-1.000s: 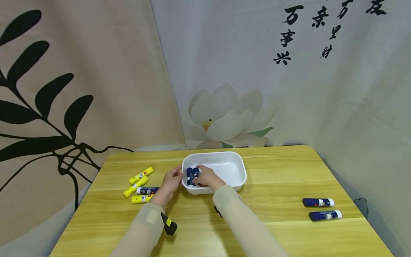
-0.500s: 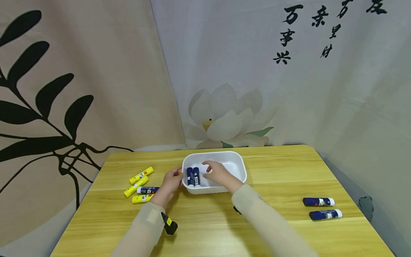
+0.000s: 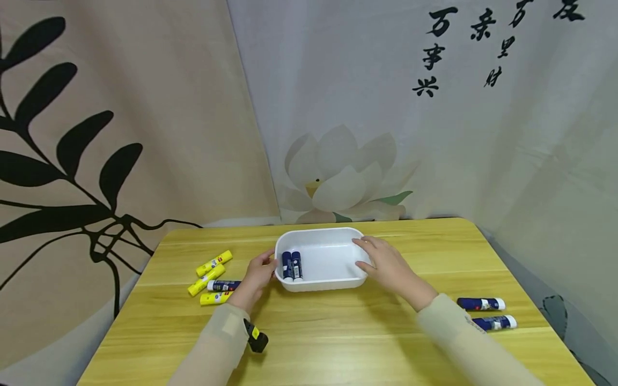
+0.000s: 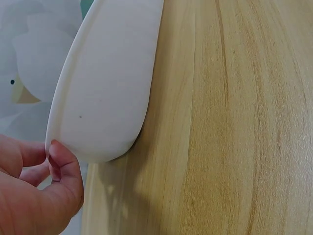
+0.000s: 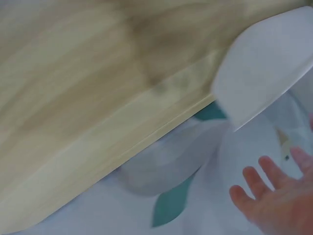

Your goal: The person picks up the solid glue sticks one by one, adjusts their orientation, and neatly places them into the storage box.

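My left hand [image 3: 258, 274] pinches the left rim of a white plastic bin [image 3: 333, 265]; the left wrist view shows thumb and fingers meeting on the rim of the bin [image 4: 105, 88]. Two dark blue glue sticks [image 3: 292, 265] lie side by side inside, against the bin's left end. At the bin's right end is my right hand [image 3: 388, 268], its fingers spread and nothing in its grasp. In the right wrist view, that hand [image 5: 279, 196] has fairly straight fingers, apart from the bin's visible wall.
Left of the bin lie several yellow glue sticks [image 3: 206, 280] and one dark blue glue stick [image 3: 223, 285], partly behind my left hand. Two more blue glue sticks [image 3: 481, 304] lie on the wooden table [image 3: 309, 343] at the right, one partly covered by my right sleeve.
My right hand has let go of a blue glue stick inside the bin and moved right, out to the bin's right end. My left hand stays on the left rim.
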Demonstrator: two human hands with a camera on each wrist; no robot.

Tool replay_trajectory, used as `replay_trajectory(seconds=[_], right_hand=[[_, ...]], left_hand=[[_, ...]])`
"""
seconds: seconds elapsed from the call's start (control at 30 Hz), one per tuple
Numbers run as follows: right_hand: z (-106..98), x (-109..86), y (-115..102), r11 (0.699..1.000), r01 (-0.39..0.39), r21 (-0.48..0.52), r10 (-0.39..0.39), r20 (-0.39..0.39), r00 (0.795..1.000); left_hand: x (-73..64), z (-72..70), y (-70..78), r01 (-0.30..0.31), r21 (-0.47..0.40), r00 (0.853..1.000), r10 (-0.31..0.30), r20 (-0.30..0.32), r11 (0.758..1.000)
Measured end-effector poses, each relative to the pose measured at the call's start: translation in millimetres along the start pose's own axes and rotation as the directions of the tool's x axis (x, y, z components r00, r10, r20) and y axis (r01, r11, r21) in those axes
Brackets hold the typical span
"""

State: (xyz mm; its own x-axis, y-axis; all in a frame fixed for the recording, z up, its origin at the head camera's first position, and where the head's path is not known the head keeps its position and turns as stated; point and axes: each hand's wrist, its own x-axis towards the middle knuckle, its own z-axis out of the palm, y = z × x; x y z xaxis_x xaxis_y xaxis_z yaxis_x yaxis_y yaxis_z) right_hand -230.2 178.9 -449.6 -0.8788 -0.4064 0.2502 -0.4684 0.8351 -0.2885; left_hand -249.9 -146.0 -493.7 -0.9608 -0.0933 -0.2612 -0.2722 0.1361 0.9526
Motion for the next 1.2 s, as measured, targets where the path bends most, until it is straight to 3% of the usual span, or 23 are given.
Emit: replay_trajectory(seconds=[0.3,0.53,0.7,0.87,1.0,1.2], right_hand=[[-18.6,-58.9,64.3,0.998,-0.044,-0.034,0.045,0.03,0.999],[-39.4,-109.9,115.2,0.999,-0.047,-0.014,0.047,-0.012,0.999],[-55.7,-141.1,140.1,0.995,-0.094,0.023,0.092,0.068,0.993],[-60.1,-157.9,153.9,0.99,-0.099,0.098,0.079,0.188,0.979],[-59.3,-162.6,164.5,0.99,-0.097,0.098,0.068,0.268,0.961],[-54.9,-163.9,175.9,0.991,-0.106,0.076,0.077,0.314,0.946]], left_hand=[[0.1,2.0,-2.1,0.006,-0.003,1.0,-0.006,-0.008,1.0],[0.7,3.7,-1.6,0.014,0.011,1.0,-0.014,-0.004,1.0],[1.5,2.6,-1.0,0.024,0.01,1.0,-0.024,-0.006,1.0],[1.8,0.8,-0.9,0.018,-0.001,1.0,-0.018,-0.003,1.0],[1.7,0.5,-0.5,0.008,0.0,1.0,-0.008,-0.001,1.0],[0.9,0.0,-0.8,-0.004,0.005,1.0,0.004,-0.002,1.0]])
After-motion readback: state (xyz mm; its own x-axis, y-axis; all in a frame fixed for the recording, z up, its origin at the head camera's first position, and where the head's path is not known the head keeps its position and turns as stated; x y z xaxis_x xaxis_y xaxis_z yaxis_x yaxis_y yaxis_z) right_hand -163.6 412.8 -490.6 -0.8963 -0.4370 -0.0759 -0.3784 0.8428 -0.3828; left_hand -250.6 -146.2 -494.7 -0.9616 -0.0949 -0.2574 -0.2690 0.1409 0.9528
